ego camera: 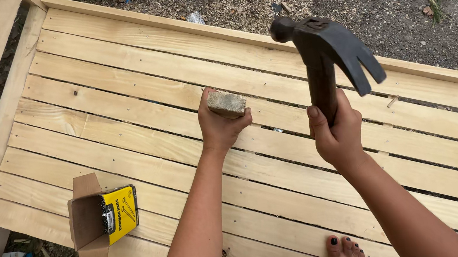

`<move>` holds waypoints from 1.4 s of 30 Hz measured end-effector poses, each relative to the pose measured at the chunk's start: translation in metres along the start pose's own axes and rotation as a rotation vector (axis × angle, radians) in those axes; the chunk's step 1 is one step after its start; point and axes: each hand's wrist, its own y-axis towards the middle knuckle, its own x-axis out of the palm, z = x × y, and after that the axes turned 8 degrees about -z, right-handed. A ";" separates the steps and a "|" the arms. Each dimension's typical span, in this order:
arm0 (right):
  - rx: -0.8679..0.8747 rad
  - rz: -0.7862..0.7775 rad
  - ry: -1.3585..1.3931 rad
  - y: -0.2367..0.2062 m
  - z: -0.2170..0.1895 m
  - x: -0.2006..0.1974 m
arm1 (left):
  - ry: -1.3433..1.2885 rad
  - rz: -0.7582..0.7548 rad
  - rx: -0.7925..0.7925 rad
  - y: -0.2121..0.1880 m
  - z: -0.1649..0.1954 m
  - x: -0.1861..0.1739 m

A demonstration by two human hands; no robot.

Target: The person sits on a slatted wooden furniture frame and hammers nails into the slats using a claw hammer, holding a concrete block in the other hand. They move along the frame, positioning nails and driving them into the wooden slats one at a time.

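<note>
Gripping a dark claw hammer (326, 54) by its brown handle, the right hand (335, 132) holds it raised, its round face up and left, its forked claw down and right. The left hand (221, 125), just beside it, is closed around a small, rough wooden block (227, 104) above the pale slatted platform (140, 122). An open cardboard nail box (102, 219) lies well to the left.
</note>
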 end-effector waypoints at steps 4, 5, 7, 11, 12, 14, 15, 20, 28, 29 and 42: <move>-0.204 -0.058 0.007 -0.013 0.009 0.023 | 0.046 0.013 -0.014 0.001 0.001 0.001; -0.127 -0.130 -0.214 -0.013 0.012 0.028 | 0.061 0.018 -0.008 0.000 0.001 0.001; 0.346 -0.396 -0.411 -0.008 0.020 0.030 | 0.040 0.021 0.014 0.000 0.000 0.000; 0.555 -0.432 -0.494 -0.001 0.031 0.025 | -0.068 -0.010 -0.043 -0.002 -0.003 -0.005; 0.493 -0.418 -0.512 -0.001 0.032 0.025 | -0.097 -0.015 -0.069 -0.001 -0.004 -0.005; 0.350 -0.377 -0.544 0.001 0.033 0.025 | -0.044 0.005 0.014 0.000 -0.003 -0.006; 0.374 -0.413 -0.574 0.002 0.033 0.026 | -0.016 0.016 0.049 0.000 -0.001 -0.006; 0.675 -0.524 -0.351 0.003 0.033 0.024 | -0.121 -0.039 -0.073 -0.007 0.020 -0.005; 0.786 -0.227 0.271 -0.042 0.052 -0.034 | -0.071 0.065 0.252 0.007 0.054 -0.006; 0.765 -0.185 0.296 -0.039 0.056 -0.040 | -0.108 0.058 0.214 0.022 0.053 -0.008; 0.260 -0.171 0.186 -0.013 -0.019 -0.091 | -0.065 -0.064 0.100 0.055 -0.007 0.020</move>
